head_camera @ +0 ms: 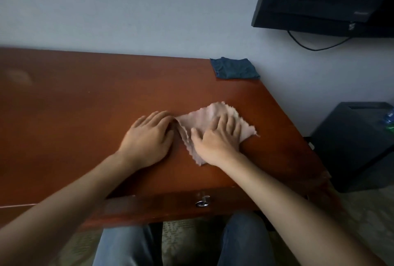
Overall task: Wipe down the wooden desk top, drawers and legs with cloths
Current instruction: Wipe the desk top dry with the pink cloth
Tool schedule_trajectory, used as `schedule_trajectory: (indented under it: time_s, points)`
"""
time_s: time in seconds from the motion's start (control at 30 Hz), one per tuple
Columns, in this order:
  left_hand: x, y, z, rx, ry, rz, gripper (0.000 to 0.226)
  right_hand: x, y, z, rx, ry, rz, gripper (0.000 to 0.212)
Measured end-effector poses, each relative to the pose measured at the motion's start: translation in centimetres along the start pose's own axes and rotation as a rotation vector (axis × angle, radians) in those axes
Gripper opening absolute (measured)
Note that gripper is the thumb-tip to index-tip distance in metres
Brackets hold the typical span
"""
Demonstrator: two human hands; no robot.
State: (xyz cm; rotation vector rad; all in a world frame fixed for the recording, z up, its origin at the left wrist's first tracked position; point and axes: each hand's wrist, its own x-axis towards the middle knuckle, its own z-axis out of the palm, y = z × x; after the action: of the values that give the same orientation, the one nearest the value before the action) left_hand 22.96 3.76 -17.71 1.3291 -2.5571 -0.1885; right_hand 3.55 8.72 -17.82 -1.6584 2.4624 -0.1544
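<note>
Though flat on the desk (85, 99), pink cloth (204, 120) under right hand (217, 139), beside left hand (149, 135).

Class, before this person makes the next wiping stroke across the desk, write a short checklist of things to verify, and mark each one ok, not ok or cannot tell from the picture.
1. Pink cloth lies on the desk top: ok.
2. Right hand presses flat on the pink cloth, fingers spread: ok.
3. Left hand rests on the bare wood beside the cloth's left edge, not in the stroke's way to the right: ok.
4. Cloth spread smooth: not ok, its left edge is folded.
5. Spare blue cloth within sight at the far right corner: ok.
6. Cloth damp or dry: cannot tell.
</note>
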Motion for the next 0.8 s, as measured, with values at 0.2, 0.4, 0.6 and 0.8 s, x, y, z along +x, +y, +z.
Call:
schedule_trajectory:
  time_s: [0.2, 0.4, 0.6, 0.8]
  points:
    - [-0.6, -1.8, 0.9, 0.138, -0.165, 0.016, 0.087, 9.9, 6.6, -3.2, -0.088, -0.05, 0.076, 0.078]
    - [-0.8, -1.9, 0.6, -0.081, 0.039, -0.052, 0.063, 4.8, -0.5, 0.0, -0.175, -0.081, -0.569, 0.092]
    - [-1.0, -2.1, 0.5, -0.18, 0.061, -0.081, 0.055, 9.6, 0.3, -2.2, -0.143, -0.075, -0.136, 0.091]
    - [-0.1, -3.3, -0.5, -0.287, 0.207, -0.159, 0.042, 2.6, -1.7, 0.4, -0.202, -0.07, -0.664, 0.083]
